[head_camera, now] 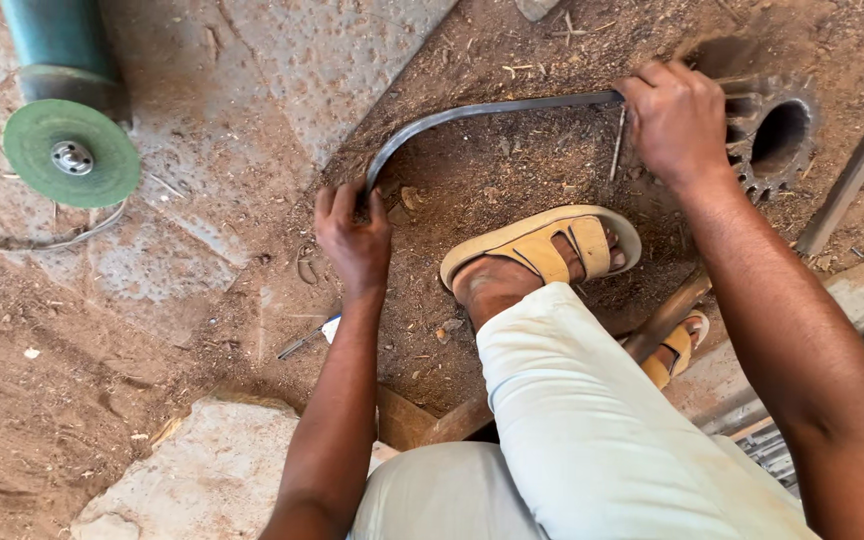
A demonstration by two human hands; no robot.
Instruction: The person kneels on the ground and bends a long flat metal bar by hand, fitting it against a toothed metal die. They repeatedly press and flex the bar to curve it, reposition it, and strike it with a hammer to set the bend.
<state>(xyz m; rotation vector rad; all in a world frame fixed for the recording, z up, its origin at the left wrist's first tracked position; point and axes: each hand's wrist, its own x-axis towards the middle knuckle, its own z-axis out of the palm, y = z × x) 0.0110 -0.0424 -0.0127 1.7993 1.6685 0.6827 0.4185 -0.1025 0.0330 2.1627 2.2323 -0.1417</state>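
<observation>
A flat grey metal strip [472, 112] lies bent in a curve over the dirt ground. My left hand [352, 238] grips its lower left end. My right hand [676, 120] holds its right end down beside a rusty toothed gear [774, 135] with a round hole. A thin metal rod [618, 142] stands by my right hand's fingers. My foot in a tan sandal [542, 245] rests on the ground under the curve of the strip.
An angle grinder with a green disc [70, 152] lies at the upper left, its cable [42, 238] trailing over the stone slab. A long steel bar [857, 170] runs along the right edge. A small tool [307, 338] lies near my left wrist. A flat stone [207, 470] sits below.
</observation>
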